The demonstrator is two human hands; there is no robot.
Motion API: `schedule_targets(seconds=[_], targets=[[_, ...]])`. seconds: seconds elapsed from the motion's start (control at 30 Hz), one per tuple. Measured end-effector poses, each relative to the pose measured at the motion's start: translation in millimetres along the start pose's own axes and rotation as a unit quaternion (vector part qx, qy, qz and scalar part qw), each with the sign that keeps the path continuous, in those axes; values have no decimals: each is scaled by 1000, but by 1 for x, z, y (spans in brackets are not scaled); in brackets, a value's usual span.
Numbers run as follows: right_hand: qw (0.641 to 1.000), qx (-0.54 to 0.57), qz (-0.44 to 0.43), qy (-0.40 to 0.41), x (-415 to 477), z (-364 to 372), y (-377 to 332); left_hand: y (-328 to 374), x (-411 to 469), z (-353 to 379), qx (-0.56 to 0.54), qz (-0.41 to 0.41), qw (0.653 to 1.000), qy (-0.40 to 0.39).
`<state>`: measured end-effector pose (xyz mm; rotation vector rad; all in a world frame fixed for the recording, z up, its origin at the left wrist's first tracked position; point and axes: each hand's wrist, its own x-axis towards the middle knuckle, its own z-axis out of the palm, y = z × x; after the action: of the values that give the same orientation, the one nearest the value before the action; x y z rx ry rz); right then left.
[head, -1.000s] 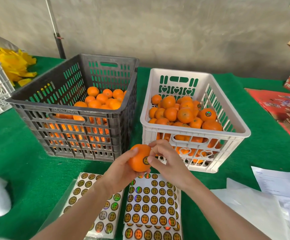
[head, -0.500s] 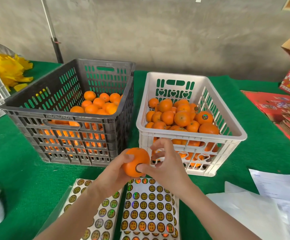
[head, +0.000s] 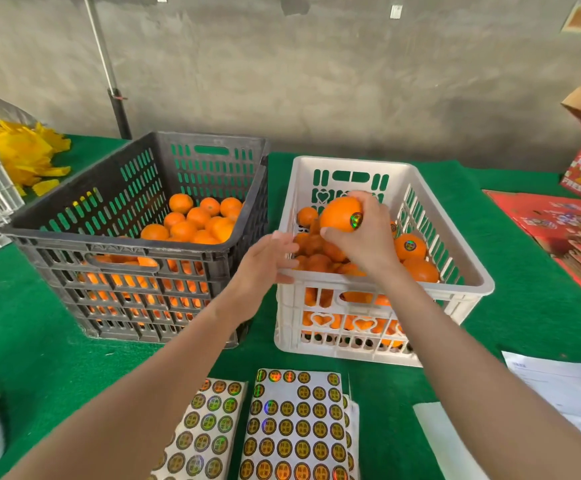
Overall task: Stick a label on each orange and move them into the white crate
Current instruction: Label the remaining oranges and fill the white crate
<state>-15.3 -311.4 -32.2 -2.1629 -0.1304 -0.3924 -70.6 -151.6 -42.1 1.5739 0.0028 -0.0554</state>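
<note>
Fingers of R hand grip orange over white crate, nr black crate.

Bright soft daylight, your left hand a bit motion-blurred, dull shade on the oranges under your right hand, rainbow glint on the sticker sheets below both, straight lines bending far out at the edges
</note>
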Motion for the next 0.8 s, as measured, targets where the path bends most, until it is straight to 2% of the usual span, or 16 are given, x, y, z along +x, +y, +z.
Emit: schedule_targets(seconds=[0.13,0.2,0.3,0.33,0.37,0.4,0.43,0.47,0.5,0.53,0.57,0.6,0.63,0.67,0.73,0.8], targets=[[978,-131,70,-147,48,21,35,-3,8,-5,-25,-36,999,22],[951,-192,75,-231,53,38,47,-3,6,-6,-48,-30,998,20],[887,-284,63,-357,52,53,52,-1,4,-6,-54,-21,998,10],[872,-305,57,-378,51,54,51,-1,3,-5,-54,-19,998,9],[871,-313,44,-376,49,51,47,0,3,-5,-55,-17,998,9],[893,-298,19,-338,47,46,42,-1,2,-5,-57,-14,998,12],[931,-254,-13,-261,42,39,35,-3,1,-5,-59,-9,998,15],[970,-178,-53,-157,32,32,26,-5,1,-5,-58,-3,998,18],[991,-67,-106,-43,17,25,16,-7,1,-4,-54,4,998,21],[985,44,-163,32,-1,18,6,-10,0,-4,-52,10,998,24],[969,106,-220,44,-21,15,1,-12,0,-5,-58,16,998,25],[960,107,-258,9,-44,16,2,-15,1,-6,-72,21,997,25],[958,73,-270,-68,-66,22,9,-18,1,-7,-94,25,995,26],[956,4,-237,-171,-86,32,20,-22,-1,-8,-115,31,992,31],[907,-149,-119,-375,-110,52,55,-31,-6,-11,-137,50,988,55],[865,-249,-39,-433,-120,69,88,-45,-16,-11,-123,67,986,86]])
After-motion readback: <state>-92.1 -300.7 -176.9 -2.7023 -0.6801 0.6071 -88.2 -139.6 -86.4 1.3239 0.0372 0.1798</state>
